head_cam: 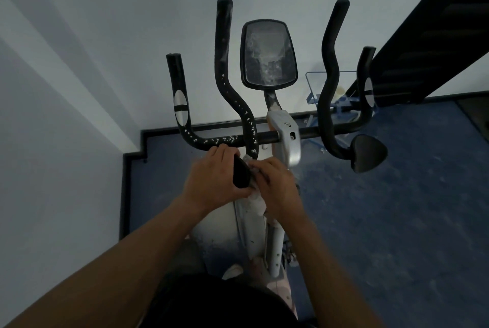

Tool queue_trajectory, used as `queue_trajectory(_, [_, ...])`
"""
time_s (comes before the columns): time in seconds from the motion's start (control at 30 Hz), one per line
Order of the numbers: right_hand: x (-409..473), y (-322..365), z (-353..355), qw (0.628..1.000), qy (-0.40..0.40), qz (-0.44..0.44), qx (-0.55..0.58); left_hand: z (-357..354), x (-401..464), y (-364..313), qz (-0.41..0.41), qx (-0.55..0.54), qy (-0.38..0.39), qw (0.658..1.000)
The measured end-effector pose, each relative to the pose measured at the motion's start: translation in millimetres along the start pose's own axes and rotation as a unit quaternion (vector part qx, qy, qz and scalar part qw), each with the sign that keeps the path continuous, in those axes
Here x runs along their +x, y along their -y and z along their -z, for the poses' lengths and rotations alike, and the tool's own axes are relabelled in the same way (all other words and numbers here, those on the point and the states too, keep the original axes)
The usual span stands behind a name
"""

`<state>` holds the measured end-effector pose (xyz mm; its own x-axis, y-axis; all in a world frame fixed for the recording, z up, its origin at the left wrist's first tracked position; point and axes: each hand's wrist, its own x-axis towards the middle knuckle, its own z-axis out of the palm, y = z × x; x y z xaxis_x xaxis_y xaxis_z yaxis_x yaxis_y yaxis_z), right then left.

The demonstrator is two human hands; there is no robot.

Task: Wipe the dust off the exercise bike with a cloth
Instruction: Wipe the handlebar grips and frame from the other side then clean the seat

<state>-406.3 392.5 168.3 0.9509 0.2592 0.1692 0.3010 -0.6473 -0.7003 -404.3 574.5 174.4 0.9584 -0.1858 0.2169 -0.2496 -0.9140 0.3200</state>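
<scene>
Bike (284, 140) fills mid-frame, heavy and rigid; its flaking foam bars want gentle strokes. Left hand (217, 177) wraps its grip around the black pad (240, 174); right hand (277, 187) pinches the soft, limp cloth (258, 202) against it, centre frame.

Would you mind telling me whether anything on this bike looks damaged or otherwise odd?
Yes. The black covering on the left handlebar and the inner left grip bar is flaking, with pale chips showing through. The console screen is hazy with smeared dust. Both hands are lower down with the cloth.
</scene>
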Motion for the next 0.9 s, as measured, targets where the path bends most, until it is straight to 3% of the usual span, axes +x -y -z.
queue_trajectory(0.23, [2, 1, 13, 0.998, 0.056, 0.009, -0.007, -1, -1, 1, -0.001, 0.004, -0.010, 1.000])
queue_trajectory(0.47, [7, 4, 0, 0.999, 0.011, -0.021, 0.026, -1, 0, 0, -0.002, 0.006, -0.021, 1.000])
queue_trajectory(0.73, [13, 9, -1, 0.999, -0.027, 0.030, -0.018, 1, 0, 1, -0.011, 0.009, -0.019, 1.000])
queue_trajectory(0.9, [9, 3, 7, 0.998, 0.040, 0.034, -0.038, 2, 0, 0, -0.004, 0.018, -0.022, 1.000])
